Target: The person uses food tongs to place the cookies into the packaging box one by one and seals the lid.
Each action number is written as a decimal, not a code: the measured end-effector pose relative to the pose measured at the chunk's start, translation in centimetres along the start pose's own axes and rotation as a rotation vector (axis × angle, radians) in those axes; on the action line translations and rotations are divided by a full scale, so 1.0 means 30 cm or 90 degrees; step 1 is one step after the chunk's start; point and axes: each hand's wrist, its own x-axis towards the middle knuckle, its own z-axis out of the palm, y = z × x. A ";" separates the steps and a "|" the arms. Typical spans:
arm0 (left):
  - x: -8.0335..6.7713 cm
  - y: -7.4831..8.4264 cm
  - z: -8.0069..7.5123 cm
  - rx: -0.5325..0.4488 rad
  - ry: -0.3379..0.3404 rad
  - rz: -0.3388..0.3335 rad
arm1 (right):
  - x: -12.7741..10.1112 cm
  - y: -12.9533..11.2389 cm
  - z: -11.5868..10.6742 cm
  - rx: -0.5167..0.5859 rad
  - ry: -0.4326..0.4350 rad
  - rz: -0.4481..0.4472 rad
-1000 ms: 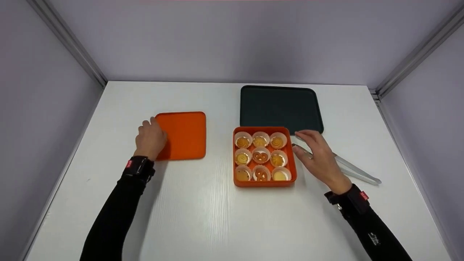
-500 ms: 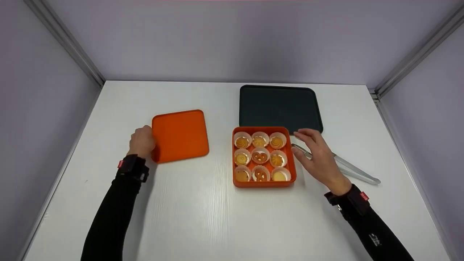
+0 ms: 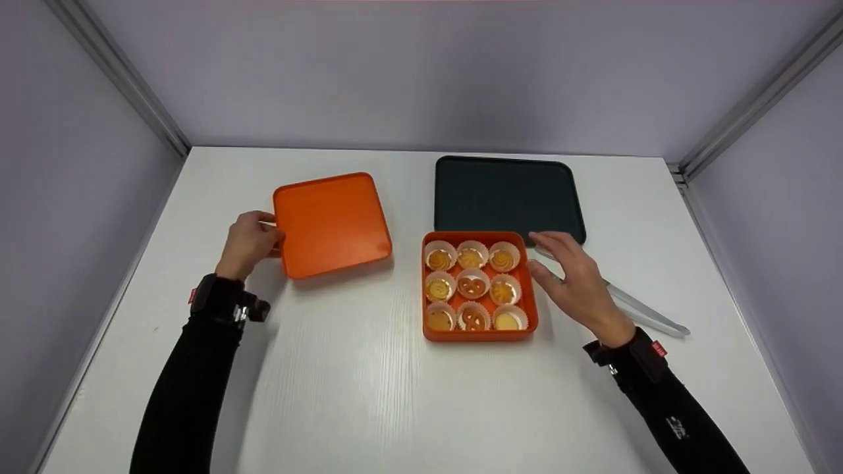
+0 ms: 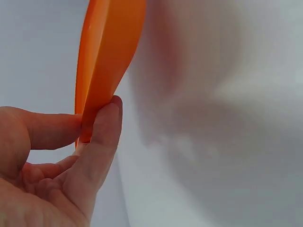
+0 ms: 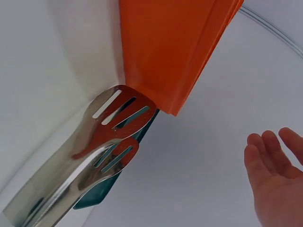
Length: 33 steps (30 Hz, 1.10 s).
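Note:
My left hand (image 3: 249, 242) pinches the left edge of a square orange lid (image 3: 332, 226) between thumb and fingers. In the left wrist view the lid (image 4: 106, 56) is clear of the white table, its shadow falling below. To the right stands an orange box (image 3: 481, 335) holding rows of paper cups with cookies, some shaped like pretzels (image 3: 472, 286). My right hand (image 3: 576, 283) is beside the box's right side, fingers extended and holding nothing. Under that hand lie metal tongs (image 3: 645, 311); their slotted heads (image 5: 120, 111) show against the box wall in the right wrist view.
A dark green tray (image 3: 507, 197) lies behind the box, near the table's back edge. Pale panels (image 3: 316, 72) wall the white table (image 3: 369, 395) at the back and on both sides.
The lid has come up off the table in my left hand, turning slightly and shifting away from me and to the right. My right hand has hardly moved.

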 end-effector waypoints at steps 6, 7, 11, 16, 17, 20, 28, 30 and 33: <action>-0.028 0.102 0.044 -0.086 -0.033 0.065 | 0.053 -0.048 0.004 0.012 -0.033 -0.012; -0.032 0.120 0.056 -0.095 -0.040 0.074 | 0.062 -0.055 0.005 0.019 -0.040 -0.011; -0.042 0.181 0.106 -0.128 -0.073 0.112 | 0.108 -0.089 0.018 0.093 -0.070 0.030; -0.054 0.244 0.184 -0.155 -0.114 0.163 | 0.165 -0.105 0.049 0.224 -0.110 0.160; -0.058 0.257 0.199 -0.155 -0.117 0.171 | 0.175 -0.103 0.053 0.238 -0.118 0.191; -0.072 0.297 0.245 -0.158 -0.121 0.192 | 0.203 -0.088 0.060 0.269 -0.147 0.269; -0.098 0.378 0.354 -0.214 -0.122 0.241 | 0.218 -0.021 0.017 0.492 -0.117 0.319; -0.103 0.386 0.367 -0.235 -0.116 0.257 | 0.216 -0.004 -0.002 0.487 -0.104 0.304; -0.111 0.387 0.378 -0.233 -0.110 0.289 | 0.210 0.013 -0.030 0.437 -0.107 0.278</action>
